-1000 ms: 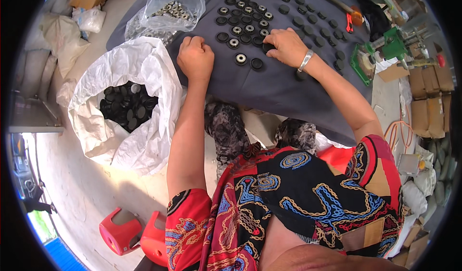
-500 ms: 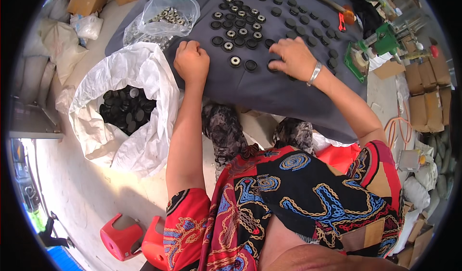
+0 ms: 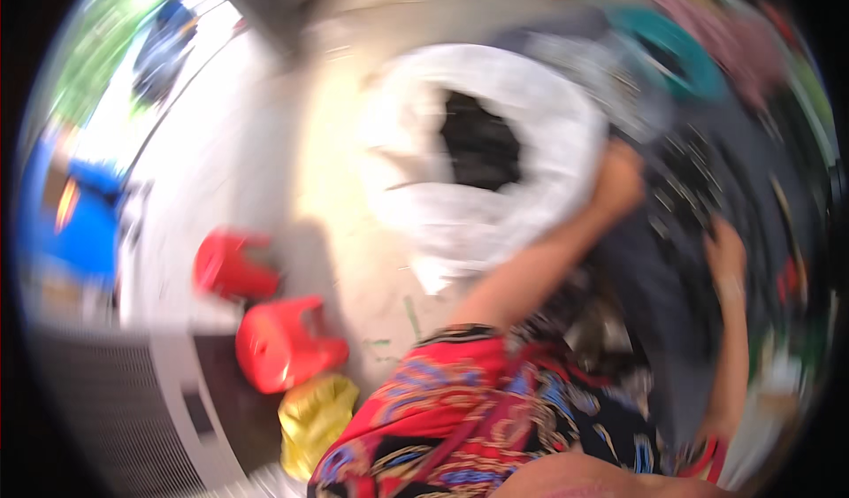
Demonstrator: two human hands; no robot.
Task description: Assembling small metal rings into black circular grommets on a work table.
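- Step in hand: the right hand (image 3: 727,249) is apparently tending the small dark parts (image 3: 688,169), which are lying just beyond its fingertips on the grey cloth (image 3: 659,277).
- Right grip: blur is hiding whether the fingers are grasping anything; cannot tell.
- Left hand (image 3: 621,178): it is resting beside the white sack (image 3: 548,82) (contact unclear); clenched or released, cannot tell.
- Sack contents: black pieces (image 3: 478,144) are lying inside.
- Next move: it is calling, in judgement, for careful fingertip placement among closely set parts.
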